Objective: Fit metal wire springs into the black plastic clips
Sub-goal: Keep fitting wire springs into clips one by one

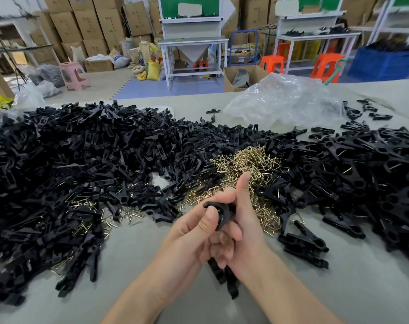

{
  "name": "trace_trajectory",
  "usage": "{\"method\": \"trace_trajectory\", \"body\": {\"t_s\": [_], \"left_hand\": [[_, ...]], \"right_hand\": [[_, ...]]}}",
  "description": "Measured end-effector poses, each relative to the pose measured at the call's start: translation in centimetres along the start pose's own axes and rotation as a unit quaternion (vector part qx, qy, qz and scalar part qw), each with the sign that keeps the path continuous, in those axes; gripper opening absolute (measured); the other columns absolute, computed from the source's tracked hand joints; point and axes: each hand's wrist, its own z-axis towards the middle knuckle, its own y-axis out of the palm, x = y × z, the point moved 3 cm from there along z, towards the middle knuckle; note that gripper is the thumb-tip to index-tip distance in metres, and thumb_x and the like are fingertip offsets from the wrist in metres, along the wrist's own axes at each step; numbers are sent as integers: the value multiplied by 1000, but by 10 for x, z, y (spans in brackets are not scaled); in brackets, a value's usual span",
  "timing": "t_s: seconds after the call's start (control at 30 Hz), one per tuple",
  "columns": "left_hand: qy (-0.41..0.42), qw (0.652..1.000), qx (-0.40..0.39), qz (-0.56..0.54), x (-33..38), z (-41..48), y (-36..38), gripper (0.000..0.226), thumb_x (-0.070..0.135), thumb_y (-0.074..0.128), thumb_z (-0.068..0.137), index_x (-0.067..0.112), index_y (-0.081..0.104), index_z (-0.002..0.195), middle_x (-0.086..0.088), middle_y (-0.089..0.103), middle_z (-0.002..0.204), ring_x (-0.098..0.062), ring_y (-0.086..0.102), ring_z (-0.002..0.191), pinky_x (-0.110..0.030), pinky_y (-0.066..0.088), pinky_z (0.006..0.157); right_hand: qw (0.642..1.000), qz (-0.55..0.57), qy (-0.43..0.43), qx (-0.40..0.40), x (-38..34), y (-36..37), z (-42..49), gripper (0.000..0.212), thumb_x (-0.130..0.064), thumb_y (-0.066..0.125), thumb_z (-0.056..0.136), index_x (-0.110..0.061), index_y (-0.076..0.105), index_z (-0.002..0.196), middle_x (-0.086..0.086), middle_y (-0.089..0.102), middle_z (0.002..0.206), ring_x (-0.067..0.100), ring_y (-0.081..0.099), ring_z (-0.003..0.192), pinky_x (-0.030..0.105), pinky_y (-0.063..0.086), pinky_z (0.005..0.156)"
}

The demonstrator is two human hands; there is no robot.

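Both my hands meet over the near middle of the table around one black plastic clip (224, 213). My left hand (194, 232) pinches its upper end with thumb and curled fingers. My right hand (243, 220) wraps the clip from the right, with its thumb raised. More black clip parts (226, 277) hang below my hands; which hand holds them is hidden. A heap of brass-coloured wire springs (247, 167) lies just beyond my hands. No spring is visible in the held clip.
A large pile of loose black clip halves (70, 160) covers the left of the grey table (133, 253). Clips with springs showing are heaped on the right (362, 174). A crumpled clear plastic bag (282, 99) lies at the far edge. Benches, stools and cartons stand behind.
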Motion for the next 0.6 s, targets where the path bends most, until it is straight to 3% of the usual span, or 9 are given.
{"method": "trace_trajectory", "body": {"t_s": [0.13, 0.27, 0.33, 0.5, 0.6], "left_hand": [[-6, 999, 30, 8, -4, 3, 3, 53, 45, 80, 80, 24, 62, 126, -17, 70, 82, -20, 64, 58, -25, 52, 49], [-33, 996, 79, 2, -13, 6, 12, 60, 39, 80, 75, 5, 47, 112, -18, 70, 75, -21, 65, 54, -24, 50, 45], [-38, 995, 92, 21, -17, 6, 13, 55, 42, 80, 79, 2, 51, 104, -17, 70, 76, -19, 64, 53, -24, 50, 45], [-17, 994, 93, 58, -15, 4, 15, 28, 40, 76, 79, 14, 68, 82, -9, 68, 80, -14, 62, 58, -25, 50, 49], [-7, 992, 103, 74, -14, 4, 18, 24, 40, 77, 81, 17, 70, 77, -5, 66, 76, -13, 60, 59, -25, 50, 50]], "right_hand": [[987, 126, -85, 47, -10, -1, 2, 64, -66, 49, 94, -20, 34, 52, -4, 30, 56, 10, 31, 43, 22, 37, 38], [979, 126, -154, 42, -25, -5, 8, 62, -51, 49, 97, -17, 37, 45, -1, 36, 50, 10, 35, 44, 21, 40, 44], [978, 89, -184, 34, -31, -8, 9, 60, -51, 51, 93, -17, 39, 45, 1, 39, 49, 11, 38, 44, 22, 40, 44], [972, 34, -229, 29, -36, -13, 9, 63, -49, 47, 102, -18, 44, 48, 0, 45, 51, 13, 44, 46, 23, 44, 46], [972, 21, -232, 34, -38, -13, 9, 65, -48, 45, 104, -19, 46, 47, -1, 45, 50, 12, 43, 46, 22, 43, 47]]}}
